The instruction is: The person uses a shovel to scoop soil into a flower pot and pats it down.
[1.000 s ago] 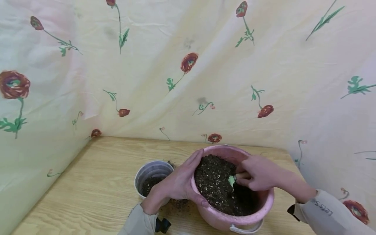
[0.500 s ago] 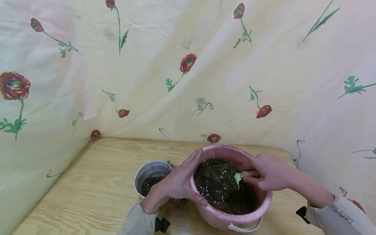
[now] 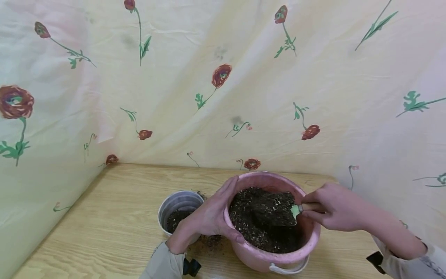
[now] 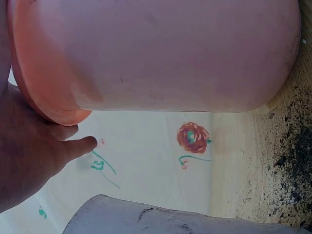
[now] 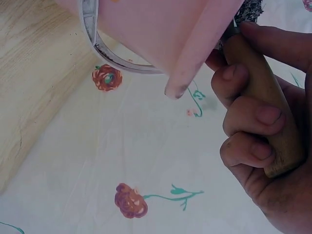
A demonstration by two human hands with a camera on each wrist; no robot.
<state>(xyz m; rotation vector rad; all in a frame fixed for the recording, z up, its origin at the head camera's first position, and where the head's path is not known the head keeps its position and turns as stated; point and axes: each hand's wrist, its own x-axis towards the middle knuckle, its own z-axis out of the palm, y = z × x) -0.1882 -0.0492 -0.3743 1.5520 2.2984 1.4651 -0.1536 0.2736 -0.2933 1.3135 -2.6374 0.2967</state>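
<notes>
Wood tbl (image 3: 115,217): pink bkt (image 3: 271,257) w/ dk soil (image 3: 245,226), wood-hdl trowel (image 3: 295,211).

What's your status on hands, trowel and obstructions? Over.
Right hand grips trowel, soil heaped on it. Left hand touches bucket. Head view: left wrist partly hides pot.

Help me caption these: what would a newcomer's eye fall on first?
Probably the pink bucket of dark soil at the front of the table, right of centre, with the left hand against it. Next, the soil-heaped trowel over the bucket, its wooden handle gripped in the right hand. The sheet printed with red flowers, rising behind the table, would also catch the eye.
</notes>
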